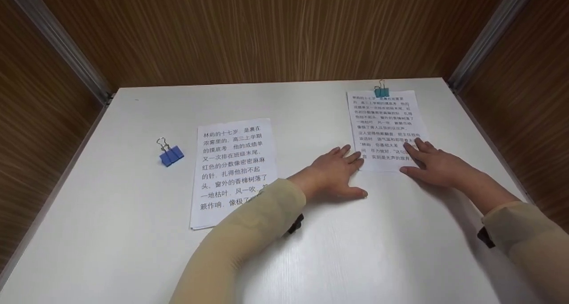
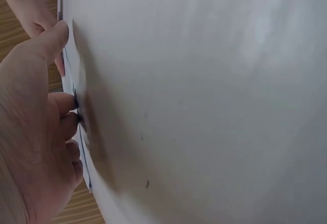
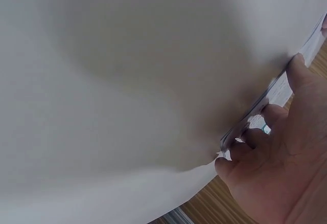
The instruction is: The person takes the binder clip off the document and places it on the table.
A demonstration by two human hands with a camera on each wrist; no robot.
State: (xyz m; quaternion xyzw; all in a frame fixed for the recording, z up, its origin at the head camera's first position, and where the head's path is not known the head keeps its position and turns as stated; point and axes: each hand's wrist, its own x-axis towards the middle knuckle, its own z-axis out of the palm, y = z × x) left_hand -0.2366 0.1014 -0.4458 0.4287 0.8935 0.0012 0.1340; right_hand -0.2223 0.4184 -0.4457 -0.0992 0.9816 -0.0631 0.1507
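A printed paper stack (image 1: 382, 122) lies at the back right of the table, a teal binder clip (image 1: 381, 92) on its top edge with the wire handles up. My left hand (image 1: 338, 173) is spread flat, its fingertips right at the stack's lower left edge and the thumb on the table. Across the lower right part of the stack rest the fingers of my right hand (image 1: 438, 164), its thumb by the bottom edge. Both hands also show from below, the left hand (image 2: 41, 121) in its wrist view and the right hand (image 3: 286, 147) in its own, fingers along the paper's edge.
Left of centre lies a second printed paper stack (image 1: 231, 162), its lower right corner hidden under my left sleeve (image 1: 253, 219). Beside it sits a blue binder clip (image 1: 171, 155) on the white table (image 1: 111, 233). Wood-grain panels (image 1: 284, 33) enclose the back and sides.
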